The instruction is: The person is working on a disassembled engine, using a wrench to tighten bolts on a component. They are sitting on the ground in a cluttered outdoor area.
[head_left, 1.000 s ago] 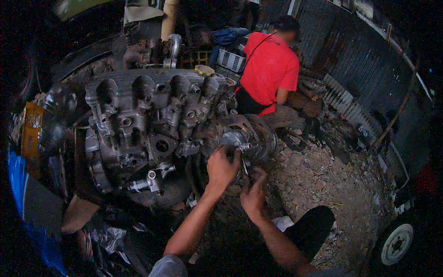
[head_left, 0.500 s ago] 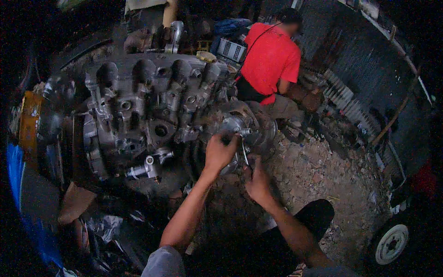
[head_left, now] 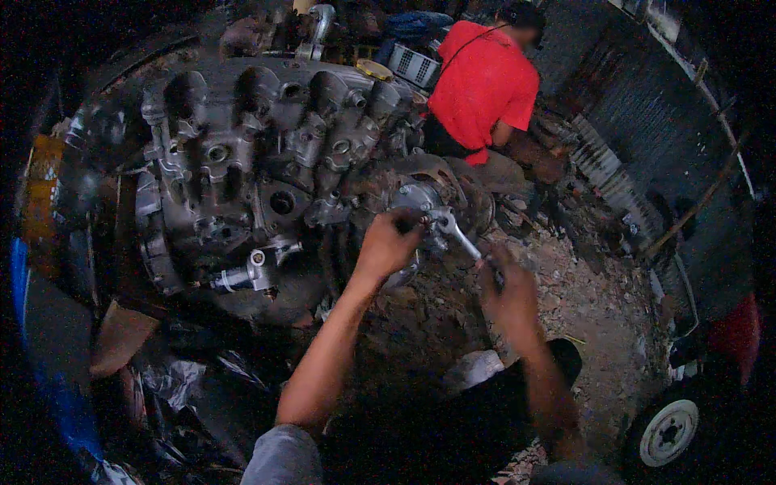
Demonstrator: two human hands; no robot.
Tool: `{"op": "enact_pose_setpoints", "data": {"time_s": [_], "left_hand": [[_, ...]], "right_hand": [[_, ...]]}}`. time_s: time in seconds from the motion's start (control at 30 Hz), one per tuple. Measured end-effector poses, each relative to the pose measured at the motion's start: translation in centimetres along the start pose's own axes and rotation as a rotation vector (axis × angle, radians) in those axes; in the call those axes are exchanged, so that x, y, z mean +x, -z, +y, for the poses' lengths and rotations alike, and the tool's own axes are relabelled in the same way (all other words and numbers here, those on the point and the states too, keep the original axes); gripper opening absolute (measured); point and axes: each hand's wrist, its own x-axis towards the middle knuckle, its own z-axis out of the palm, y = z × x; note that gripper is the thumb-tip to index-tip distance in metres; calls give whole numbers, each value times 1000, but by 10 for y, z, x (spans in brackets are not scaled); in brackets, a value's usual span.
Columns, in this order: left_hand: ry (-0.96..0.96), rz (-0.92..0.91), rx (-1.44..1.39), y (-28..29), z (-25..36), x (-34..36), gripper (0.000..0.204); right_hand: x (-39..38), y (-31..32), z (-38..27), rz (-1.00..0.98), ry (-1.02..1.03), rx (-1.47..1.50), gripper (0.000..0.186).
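A large grey engine block (head_left: pixel 242 174) fills the left and middle. At its right end, a shiny metal part (head_left: pixel 418 196) sits in front of a round, dark pulley-like piece (head_left: pixel 469 190). My left hand (head_left: pixel 390 245) is closed, its fingertips pinched against this metal part; what they grip is hidden. A silver wrench (head_left: pixel 462 238) slants down to the right, its head at the metal part beside my left fingertips. My right hand (head_left: pixel 511 295), slightly blurred, is closed around the wrench's lower end.
Below the block is a silver fitting (head_left: pixel 250 273). A person in a red shirt (head_left: pixel 485 85) sits bent over at the back, near a grey crate (head_left: pixel 412 65). Rubble covers the ground (head_left: pixel 598 299). A wheel (head_left: pixel 669 432) stands lower right; a brown cardboard piece (head_left: pixel 123 338) lies left.
My right hand has moved right, and the wrench has swung from near upright to a slant down to the right. My left hand stays at the metal part. The view has shifted slightly.
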Motion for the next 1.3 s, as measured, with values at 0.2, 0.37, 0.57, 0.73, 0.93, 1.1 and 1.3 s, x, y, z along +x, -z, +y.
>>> {"op": "enact_pose_setpoints", "data": {"time_s": [0.2,0.37,0.57,0.73,0.93,1.1,1.3], "left_hand": [[40,-44,5,-2,8,3,28],[29,-54,35,2,2,5,29],[47,-28,16,1,1,6,29],[62,-69,84,3,6,10,28],[61,-42,114,3,12,8,31],[88,-13,98,-6,11,7,31],[76,48,1,-7,9,1,29]], "right_hand": [[61,46,6,-138,384,-234,25],[67,46,-19,-171,420,-271,25],[64,31,-6,-222,329,-236,24],[47,15,-10,-154,244,-304,27],[44,16,-24,-215,78,-362,22],[32,0,-4,-93,87,-294,22],[12,-21,-5,32,-18,-200,20]]}}
